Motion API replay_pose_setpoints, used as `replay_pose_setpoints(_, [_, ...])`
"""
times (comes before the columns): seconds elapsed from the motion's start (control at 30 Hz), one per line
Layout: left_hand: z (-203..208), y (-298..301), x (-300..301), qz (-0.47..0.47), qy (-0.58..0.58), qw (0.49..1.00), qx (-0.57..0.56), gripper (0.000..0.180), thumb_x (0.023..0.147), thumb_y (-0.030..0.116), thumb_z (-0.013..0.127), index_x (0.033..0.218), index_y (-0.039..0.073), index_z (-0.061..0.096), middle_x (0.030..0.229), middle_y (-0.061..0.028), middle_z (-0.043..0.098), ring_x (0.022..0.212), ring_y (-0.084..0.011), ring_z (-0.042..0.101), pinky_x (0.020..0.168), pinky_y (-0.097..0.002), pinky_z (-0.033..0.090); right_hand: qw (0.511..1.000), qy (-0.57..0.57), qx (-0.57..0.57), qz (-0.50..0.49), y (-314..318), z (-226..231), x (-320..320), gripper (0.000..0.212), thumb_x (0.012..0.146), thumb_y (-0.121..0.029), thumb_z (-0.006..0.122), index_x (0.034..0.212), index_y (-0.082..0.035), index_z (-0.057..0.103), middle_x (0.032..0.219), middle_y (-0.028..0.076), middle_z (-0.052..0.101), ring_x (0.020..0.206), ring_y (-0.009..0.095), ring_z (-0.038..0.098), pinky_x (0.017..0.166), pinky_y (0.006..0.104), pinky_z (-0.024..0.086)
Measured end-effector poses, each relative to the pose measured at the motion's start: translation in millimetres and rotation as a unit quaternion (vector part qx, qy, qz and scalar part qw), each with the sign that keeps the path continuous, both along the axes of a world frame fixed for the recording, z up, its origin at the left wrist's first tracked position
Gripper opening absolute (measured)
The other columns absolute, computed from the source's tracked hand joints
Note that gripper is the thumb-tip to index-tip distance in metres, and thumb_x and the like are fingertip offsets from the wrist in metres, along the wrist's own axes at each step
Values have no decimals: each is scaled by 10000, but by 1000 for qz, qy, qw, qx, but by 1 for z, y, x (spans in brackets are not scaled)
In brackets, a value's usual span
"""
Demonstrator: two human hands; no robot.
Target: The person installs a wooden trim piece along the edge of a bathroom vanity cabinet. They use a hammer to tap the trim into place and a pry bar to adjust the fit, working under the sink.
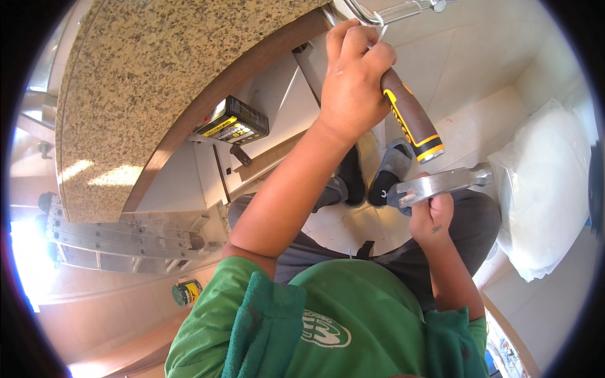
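My left hand is closed around a chisel with a thick brown and yellow handle, beside the wooden edge under a speckled granite countertop. The handle's capped end points down toward my right hand. My fingers and the counter edge hide most of its blade. Below it, my right hand grips a claw hammer close under its metal head. The hammer's striking face is turned right and its claw left. A small gap separates the hammer head from the handle's end.
Under the counter stands a black and yellow tin. A chrome bar is at the top. A filled white plastic bag lies right; a metal ladder and a small green can are left. My feet are below the hands.
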State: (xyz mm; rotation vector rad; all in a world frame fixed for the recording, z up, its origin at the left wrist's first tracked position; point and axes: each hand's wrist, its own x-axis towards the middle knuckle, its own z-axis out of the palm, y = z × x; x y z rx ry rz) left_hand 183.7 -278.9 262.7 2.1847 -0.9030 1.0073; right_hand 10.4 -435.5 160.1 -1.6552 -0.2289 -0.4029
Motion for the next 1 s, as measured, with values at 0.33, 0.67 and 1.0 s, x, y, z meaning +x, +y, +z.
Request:
replay_pose_setpoints(0.33, [-1,-3,0,13,-5,1000,-1,288,703,3,754,954,102,653,1118,-115,569,1197,-433,482,988,-495,460,997,45,56,7,-5,-11,-2,222,1040,-189,625,1045,33,626,865,47,650,750,103,566,695,271,479])
replay_pose_setpoints(0.67, [4,3,-3,3,11,1000,19,330,678,10,769,958,121,636,1141,-115,565,1209,-414,475,980,-486,464,998,40,37,10,-3,-12,-1,254,1057,-226,605,974,14,585,850,65,619,710,114,559,653,282,482])
replay_pose_setpoints(1.0, [-3,2,0,8,-2,1000,14,325,670,11,777,947,110,637,1136,-115,570,1219,-440,481,975,-513,474,997,45,60,15,-4,-16,-2,205,1044,-174,618,1043,31,618,850,26,644,738,87,547,689,259,462])
